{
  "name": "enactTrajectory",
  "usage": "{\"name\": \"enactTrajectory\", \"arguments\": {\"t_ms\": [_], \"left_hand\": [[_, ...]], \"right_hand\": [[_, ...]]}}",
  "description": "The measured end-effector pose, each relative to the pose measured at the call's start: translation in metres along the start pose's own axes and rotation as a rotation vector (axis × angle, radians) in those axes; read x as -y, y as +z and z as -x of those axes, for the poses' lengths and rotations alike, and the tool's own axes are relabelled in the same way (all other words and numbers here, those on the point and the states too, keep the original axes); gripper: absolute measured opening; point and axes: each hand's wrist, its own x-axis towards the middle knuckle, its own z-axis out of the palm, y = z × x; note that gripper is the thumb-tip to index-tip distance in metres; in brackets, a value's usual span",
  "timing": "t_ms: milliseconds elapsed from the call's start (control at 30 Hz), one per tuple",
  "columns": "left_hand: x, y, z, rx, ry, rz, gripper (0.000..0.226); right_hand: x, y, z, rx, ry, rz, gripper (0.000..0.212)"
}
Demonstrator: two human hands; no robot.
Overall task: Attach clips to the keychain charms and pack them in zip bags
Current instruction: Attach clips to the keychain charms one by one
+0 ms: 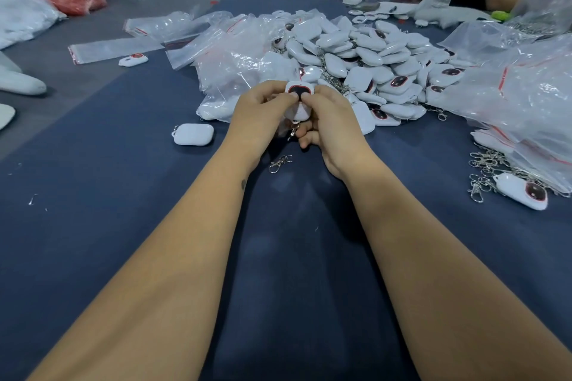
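Far to the left of the hands, a flat clear zip bag with a red seal strip [114, 48] lies unfilled on the dark blue cloth-covered table [123, 226], with one small white charm [133, 59] just beside it. Nearer, just left of the left hand, a plain white rounded-square plastic charm [193, 134] rests face down, apart from any bag.

The left hand [258, 116] and the right hand [329, 120] meet at the middle, both with fingers curled round a single white charm with a dark red-rimmed window [298, 99]; the thumbs press on its face. A small metal link [293, 130] hangs from its lower end between the hands, so the clip seems to be partly or just fitted, though the join itself is too small to judge. Directly below the hands a loose silver lobster clip [280, 162] lies on the cloth, not yet used.

Beyond the hands rises a heap of white charms [371, 56], many already showing chains, flanked by crumpled clear bags [235, 62]. To the right of the right hand lie a cluster of spare silver clips [492, 164] and another clipped charm [523, 192], unbagged.

By my judgement the work is at an early to middle point: many charms carry chains, but plenty of bagging is left.
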Motion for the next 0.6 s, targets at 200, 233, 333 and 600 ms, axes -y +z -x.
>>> {"name": "enactTrajectory", "arguments": {"t_ms": [200,233,333,600], "left_hand": [[-0.0001,0.0005,-0.0005,-0.001,-0.024,-0.003,0.012],[-0.0004,0.0007,-0.0007,-0.004,-0.030,0.004,0.011],[-0.0006,0.0000,-0.0015,-0.006,-0.041,0.010,0.014],[0.0027,-0.0007,-0.0026,-0.041,-0.019,-0.058,0.010]], "right_hand": [[-0.0032,-0.0002,-0.0008,-0.040,-0.034,0.085,0.017],[-0.0034,-0.0002,-0.0009,-0.044,-0.035,0.091,0.017],[-0.0031,-0.0006,-0.0012,-0.044,-0.038,0.091,0.017],[-0.0022,-0.0008,-0.0012,-0.037,-0.024,0.069,0.019]]}}
